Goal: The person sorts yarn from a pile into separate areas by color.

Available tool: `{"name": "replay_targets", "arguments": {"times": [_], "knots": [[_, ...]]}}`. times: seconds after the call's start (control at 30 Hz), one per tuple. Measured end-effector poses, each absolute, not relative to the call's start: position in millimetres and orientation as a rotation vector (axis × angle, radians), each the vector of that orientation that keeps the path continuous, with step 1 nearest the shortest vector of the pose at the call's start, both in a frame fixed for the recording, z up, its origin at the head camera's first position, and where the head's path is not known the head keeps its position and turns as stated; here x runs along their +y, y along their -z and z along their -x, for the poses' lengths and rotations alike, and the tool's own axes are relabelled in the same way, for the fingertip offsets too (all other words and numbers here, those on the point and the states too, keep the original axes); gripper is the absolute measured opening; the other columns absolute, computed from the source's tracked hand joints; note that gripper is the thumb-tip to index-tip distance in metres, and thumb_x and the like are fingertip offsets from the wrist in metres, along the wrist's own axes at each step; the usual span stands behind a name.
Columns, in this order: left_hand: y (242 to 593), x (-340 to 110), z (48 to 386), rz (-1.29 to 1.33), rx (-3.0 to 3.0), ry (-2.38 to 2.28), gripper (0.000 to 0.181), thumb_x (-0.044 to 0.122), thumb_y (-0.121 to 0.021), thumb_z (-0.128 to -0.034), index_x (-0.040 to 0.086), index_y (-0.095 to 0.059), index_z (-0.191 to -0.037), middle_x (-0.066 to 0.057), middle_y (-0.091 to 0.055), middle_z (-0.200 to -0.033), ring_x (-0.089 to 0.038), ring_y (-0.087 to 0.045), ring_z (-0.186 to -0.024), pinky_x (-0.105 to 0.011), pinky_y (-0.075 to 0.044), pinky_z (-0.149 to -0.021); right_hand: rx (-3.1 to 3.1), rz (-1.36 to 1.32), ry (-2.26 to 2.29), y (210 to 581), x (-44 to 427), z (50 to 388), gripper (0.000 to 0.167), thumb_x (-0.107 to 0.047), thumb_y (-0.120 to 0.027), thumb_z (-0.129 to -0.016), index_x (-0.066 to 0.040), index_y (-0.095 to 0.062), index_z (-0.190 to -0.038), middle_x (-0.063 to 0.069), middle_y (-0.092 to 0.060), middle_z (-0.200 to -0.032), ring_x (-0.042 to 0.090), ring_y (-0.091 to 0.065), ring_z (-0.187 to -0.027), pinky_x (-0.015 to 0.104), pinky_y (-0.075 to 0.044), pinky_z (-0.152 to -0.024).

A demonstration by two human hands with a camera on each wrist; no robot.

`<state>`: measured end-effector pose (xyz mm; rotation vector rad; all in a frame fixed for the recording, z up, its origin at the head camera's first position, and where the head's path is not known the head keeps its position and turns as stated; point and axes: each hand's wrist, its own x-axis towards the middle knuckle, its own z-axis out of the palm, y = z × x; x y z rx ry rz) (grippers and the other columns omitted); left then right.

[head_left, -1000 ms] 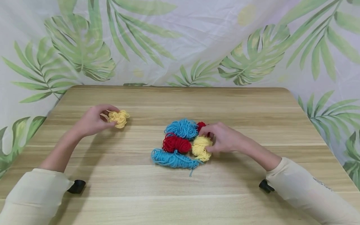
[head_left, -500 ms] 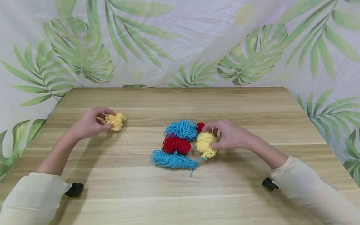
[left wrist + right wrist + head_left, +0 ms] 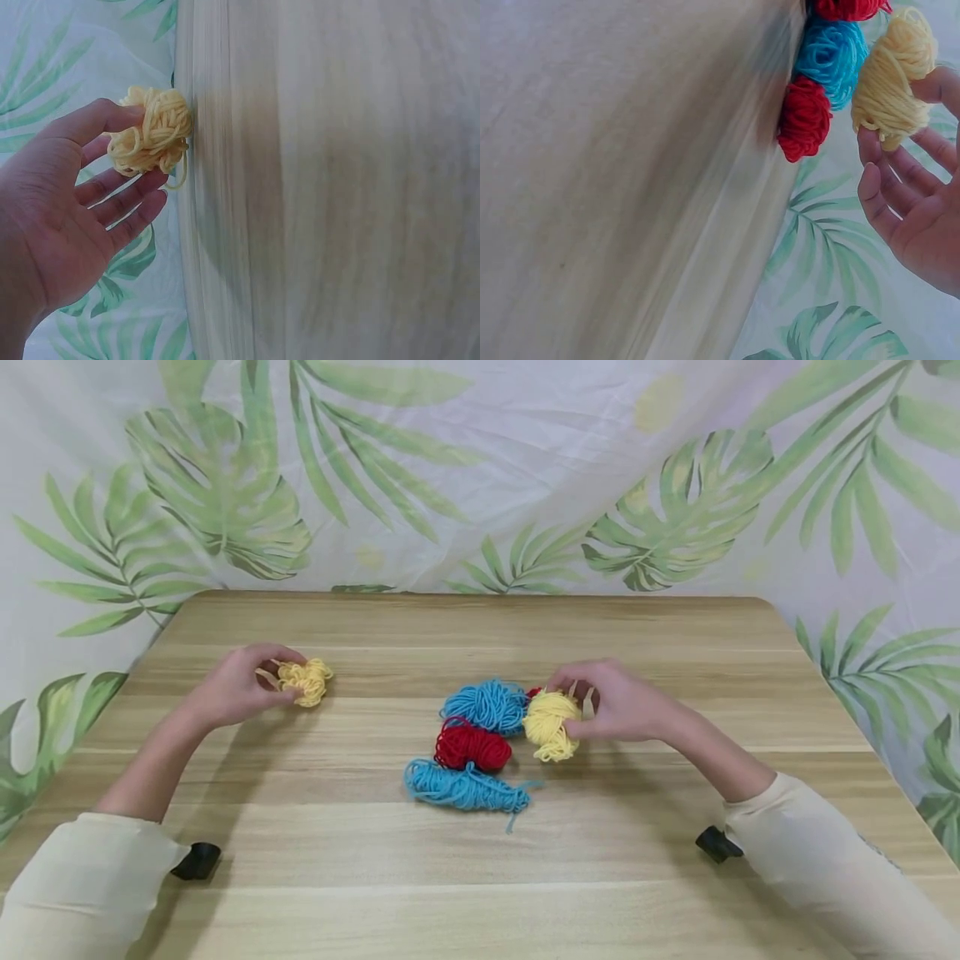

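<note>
On the left side of the table, my left hand (image 3: 243, 687) pinches a small loose yellow yarn ball (image 3: 306, 682) between thumb and fingers; the left wrist view shows this yarn ball (image 3: 154, 131) too. My right hand (image 3: 615, 702) grips a second yellow yarn ball (image 3: 551, 725), held up off the table beside the group of yarn. In that group lie a blue yarn ball (image 3: 486, 706), a red yarn ball (image 3: 472, 747) and a long blue yarn skein (image 3: 467, 787). Another red yarn ball (image 3: 805, 120) is mostly hidden behind my right hand's yarn in the head view.
The wooden table (image 3: 360, 877) has rounded far corners. Behind it hangs a white cloth (image 3: 525, 460) printed with green leaves. Black pieces (image 3: 197, 861) sit by both sleeves.
My right hand has lifted its yellow yarn ball away from the other yarn, up and slightly right. My left hand has drawn slightly left with its yarn.
</note>
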<state>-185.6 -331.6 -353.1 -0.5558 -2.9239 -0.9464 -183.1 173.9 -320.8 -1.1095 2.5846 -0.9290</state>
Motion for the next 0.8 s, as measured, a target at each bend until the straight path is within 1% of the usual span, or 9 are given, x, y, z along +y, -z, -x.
{"name": "replay_targets", "arguments": {"times": [0.23, 0.43, 0.63, 0.8], "knots": [[354, -337, 187, 0.51, -2.927, 0.909, 0.039, 0.004, -0.084, -0.0849, -0.008, -0.069, -0.119, -0.029, -0.069, -0.114, -0.03, -0.066, -0.087, -0.021, -0.051, -0.063, 2.621, 1.129, 1.011, 319, 172, 192, 0.031, -0.007, -0.074, -0.078, -0.005, -0.072, -0.11, 0.002, -0.073, -0.095, 0.015, -0.064, -0.077, 0.03, -0.05, -0.06], [354, -339, 186, 0.487, -2.945, 0.892, 0.04, 0.007, -0.084, -0.0859, -0.007, -0.069, -0.12, -0.029, -0.069, -0.113, -0.034, -0.067, -0.09, -0.021, -0.052, -0.062, 2.648, 1.126, 1.016, 315, 166, 197, 0.031, -0.006, -0.075, -0.079, -0.005, -0.072, -0.11, 0.004, -0.073, -0.099, 0.016, -0.065, -0.079, 0.031, -0.051, -0.061], [353, -340, 186, 0.435, -2.974, 0.861, 0.042, 0.014, -0.086, -0.0863, -0.005, -0.07, -0.121, -0.029, -0.069, -0.118, -0.035, -0.068, -0.094, -0.022, -0.05, -0.065, 2.665, 1.112, 0.994, 312, 157, 202, 0.032, -0.01, -0.076, -0.081, -0.004, -0.072, -0.113, 0.005, -0.074, -0.103, 0.017, -0.066, -0.08, 0.034, -0.053, -0.066], [350, -341, 185, 0.405, -2.99, 0.871, 0.042, 0.017, -0.084, -0.0887, -0.004, -0.07, -0.122, -0.029, -0.067, -0.122, -0.038, -0.068, -0.096, -0.022, -0.051, -0.066, 2.656, 1.074, 1.013, 309, 151, 205, 0.033, -0.009, -0.076, -0.082, -0.002, -0.072, -0.114, 0.007, -0.074, -0.104, 0.02, -0.066, -0.082, 0.036, -0.053, -0.067]]}}
